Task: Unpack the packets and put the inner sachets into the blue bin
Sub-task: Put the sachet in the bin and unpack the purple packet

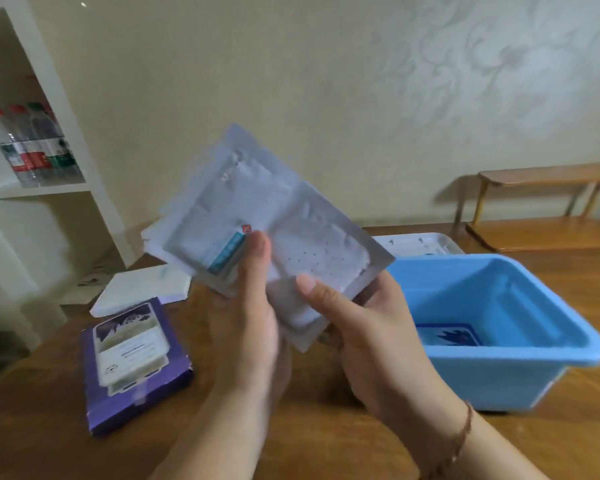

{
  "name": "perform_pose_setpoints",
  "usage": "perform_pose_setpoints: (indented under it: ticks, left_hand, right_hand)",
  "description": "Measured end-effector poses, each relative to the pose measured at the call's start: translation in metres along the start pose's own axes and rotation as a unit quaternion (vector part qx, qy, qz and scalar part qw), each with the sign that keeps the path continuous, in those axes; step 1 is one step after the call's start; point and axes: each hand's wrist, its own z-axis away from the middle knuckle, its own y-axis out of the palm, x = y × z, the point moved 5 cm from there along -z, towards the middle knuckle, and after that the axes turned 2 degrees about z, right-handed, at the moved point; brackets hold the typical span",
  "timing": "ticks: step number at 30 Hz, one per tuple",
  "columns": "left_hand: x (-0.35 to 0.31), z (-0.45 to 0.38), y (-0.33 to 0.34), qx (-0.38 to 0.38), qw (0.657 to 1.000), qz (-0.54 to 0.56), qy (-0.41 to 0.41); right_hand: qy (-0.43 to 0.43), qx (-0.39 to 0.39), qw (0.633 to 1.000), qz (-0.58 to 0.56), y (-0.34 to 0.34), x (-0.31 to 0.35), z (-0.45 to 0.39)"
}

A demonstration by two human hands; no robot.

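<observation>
Both hands hold a fan of silvery white sachets (257,202) up in front of me, above the wooden table (291,445). My left hand (250,327) grips the left part of the stack, thumb on a sachet with a teal label. My right hand (371,327) pinches the lower right sachet (312,251), thumb on its face. The blue bin (520,355) stands on the table to the right, with a blue-printed item lying on its floor. A purple packet (132,362) lies flat at the left.
A white flat box (142,289) lies behind the purple packet. A white tray (423,245) sits behind the bin. Shelves with water bottles (32,147) stand at the left, and a wooden bench (541,178) at the far right by the wall.
</observation>
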Motion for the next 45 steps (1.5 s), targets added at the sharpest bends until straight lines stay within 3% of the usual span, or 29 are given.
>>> perform_pose_setpoints:
  ticks: [6, 9, 12, 14, 17, 20, 21, 27, 31, 36, 41, 45]
  left_hand:
    - [0.021, -0.004, 0.065, 0.097, 0.993, 0.021, -0.061]
    - [0.013, -0.032, 0.078, 0.18, 0.981, 0.003, -0.074]
    - [0.016, -0.058, 0.085, 0.264, 0.951, -0.129, -0.096]
    - [0.031, -0.063, 0.09, 0.342, 0.893, -0.281, -0.079]
    - [0.054, -0.066, 0.094, 0.392, 0.792, -0.463, -0.062]
    - [0.072, -0.07, 0.091, 0.434, 0.644, -0.627, -0.056]
    - [0.076, -0.071, 0.091, 0.443, 0.602, -0.662, -0.052]
    - [0.098, -0.055, 0.11, 0.485, 0.432, -0.759, 0.048]
    - [0.117, -0.043, 0.116, 0.558, 0.397, -0.728, 0.035]
    - [0.135, -0.029, 0.103, 0.626, 0.283, -0.726, -0.024]
    - [0.143, -0.031, 0.09, 0.625, 0.274, -0.729, -0.053]
    - [0.144, -0.033, 0.086, 0.612, 0.271, -0.742, -0.045]
  right_hand:
    - [-0.056, -0.091, 0.99, 0.088, -0.06, 0.058, -0.01]
    - [0.002, -0.103, 0.986, 0.134, -0.099, 0.093, -0.017]
    - [0.113, -0.09, 0.973, 0.181, -0.127, 0.11, -0.019]
    - [0.204, -0.096, 0.95, 0.218, -0.142, 0.105, -0.019]
    - [0.321, -0.114, 0.903, 0.261, -0.157, 0.088, -0.018]
    - [0.406, -0.125, 0.858, 0.289, -0.167, 0.068, -0.016]
    - [0.427, -0.121, 0.845, 0.298, -0.167, 0.062, -0.015]
    - [0.507, -0.101, 0.779, 0.354, -0.17, 0.028, -0.014]
    - [0.536, -0.077, 0.754, 0.371, -0.167, 0.011, -0.015]
    - [0.585, -0.016, 0.708, 0.395, -0.17, -0.003, -0.012]
    - [0.609, 0.055, 0.656, 0.444, -0.173, 0.002, -0.015]
    - [0.552, 0.171, 0.542, 0.61, -0.167, 0.028, -0.028]
